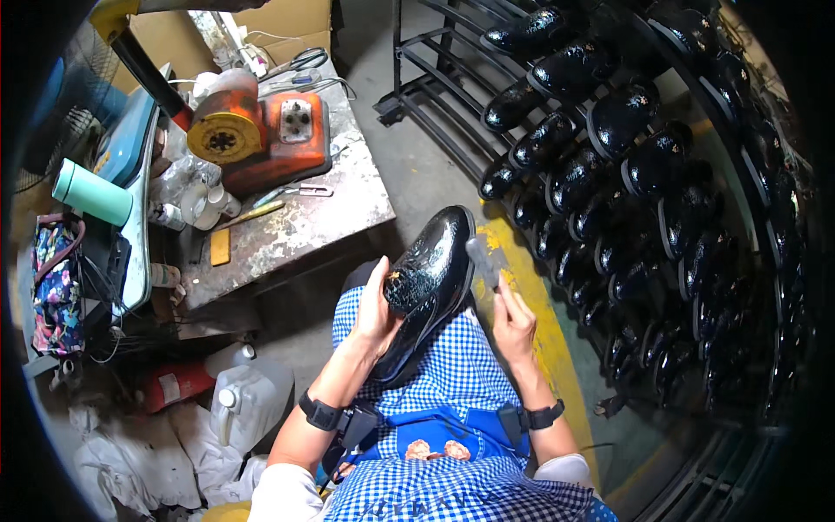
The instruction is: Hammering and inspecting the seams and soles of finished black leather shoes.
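Note:
A glossy black leather shoe (432,252) is held over my lap, its toe pointing away and its sole edge facing right. My left hand (377,306) is closed on the shoe at its opening, thumb up along the left side. In my right hand (513,320), closed fingers pinch a small flat grey tool (486,261), whose exact kind I cannot make out. The grey tool is up beside the sole edge near the toe; whether it touches the shoe is unclear. A blue checked apron (461,361) covers my lap beneath the shoe.
A worn workbench (348,187) at left carries an orange-red machine (278,139), a yellow block (220,247) and small hand tools. A mint-green tumbler (94,191) lies nearby. White jugs (248,404) stand below. Racks of shiny black shoes (622,117) fill the right side.

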The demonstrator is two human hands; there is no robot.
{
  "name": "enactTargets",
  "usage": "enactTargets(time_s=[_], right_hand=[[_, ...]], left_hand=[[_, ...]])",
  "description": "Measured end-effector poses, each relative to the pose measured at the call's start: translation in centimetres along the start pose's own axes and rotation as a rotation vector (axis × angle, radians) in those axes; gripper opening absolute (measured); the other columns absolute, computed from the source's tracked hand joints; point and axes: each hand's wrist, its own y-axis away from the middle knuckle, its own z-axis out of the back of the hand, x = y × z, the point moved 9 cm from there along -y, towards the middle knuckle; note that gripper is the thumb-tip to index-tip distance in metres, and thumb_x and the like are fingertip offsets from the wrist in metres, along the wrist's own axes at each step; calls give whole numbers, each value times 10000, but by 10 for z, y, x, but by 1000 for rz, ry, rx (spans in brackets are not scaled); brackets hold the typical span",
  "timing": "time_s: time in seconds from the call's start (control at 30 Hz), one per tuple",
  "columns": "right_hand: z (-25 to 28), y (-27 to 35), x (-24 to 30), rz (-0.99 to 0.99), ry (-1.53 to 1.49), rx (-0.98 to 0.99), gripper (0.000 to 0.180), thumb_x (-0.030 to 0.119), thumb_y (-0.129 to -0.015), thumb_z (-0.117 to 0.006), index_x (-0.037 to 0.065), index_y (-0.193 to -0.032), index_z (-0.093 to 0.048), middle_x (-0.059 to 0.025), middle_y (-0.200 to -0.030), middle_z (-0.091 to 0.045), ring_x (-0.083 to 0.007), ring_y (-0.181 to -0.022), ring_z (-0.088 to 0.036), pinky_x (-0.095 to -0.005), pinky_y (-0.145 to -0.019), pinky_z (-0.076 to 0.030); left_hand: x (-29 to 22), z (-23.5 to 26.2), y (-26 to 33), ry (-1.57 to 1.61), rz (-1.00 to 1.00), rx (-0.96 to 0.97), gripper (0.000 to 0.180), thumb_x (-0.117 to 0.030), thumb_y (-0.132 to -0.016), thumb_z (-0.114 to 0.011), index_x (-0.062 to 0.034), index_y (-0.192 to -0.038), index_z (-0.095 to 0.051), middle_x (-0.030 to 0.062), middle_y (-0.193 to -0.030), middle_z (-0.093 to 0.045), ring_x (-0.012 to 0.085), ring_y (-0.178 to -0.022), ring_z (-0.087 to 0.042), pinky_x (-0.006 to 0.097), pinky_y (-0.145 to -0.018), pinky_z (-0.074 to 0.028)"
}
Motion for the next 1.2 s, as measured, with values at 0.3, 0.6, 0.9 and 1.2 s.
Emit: enactTargets(time_s=[0.3, 0.6, 0.9, 1.2], right_hand=[[-4, 12, 5, 10, -7, 14, 329, 11, -804, -572, 27, -1132, -587, -129, -644, -516, -253, -495, -511, -349, -447, -395], [-14, 3, 6, 114, -189, -73, 293, 34, -853, -529, -34, -1137, -558, -226, -834, -609, -269, -690, -612, -321, -611, -473], [43, -23, -14, -75, -17, -73, 318, 40, -822, -581, 42, -1140, -592, -117, -688, -576, -151, -567, -540, -291, -510, -416], [20, 5, 52, 292, 77, 145, 369, 8, -736, -652, 72, -1097, -622, -80, -611, -501, -216, -497, -494, -319, -444, -401]], left_hand=[[7, -1, 3, -24, 44, 30, 508, -454, -908, -389, -8, -1058, -580, 132, -994, -640, 230, -880, -627, 356, -839, -493], [6, 5, -2, -23, 3, 1, 502, -437, -909, -391, 5, -1057, -579, 136, -984, -642, 236, -873, -628, 356, -834, -495], [-3, 21, -2, 21, 80, -39, 473, -417, -917, -396, 8, -979, -595, 119, -915, -657, 215, -801, -644, 326, -774, -522], [-19, -5, 12, 14, 36, 25, 508, -439, -911, -388, 14, -1028, -583, 138, -967, -645, 226, -841, -640, 335, -802, -511]])
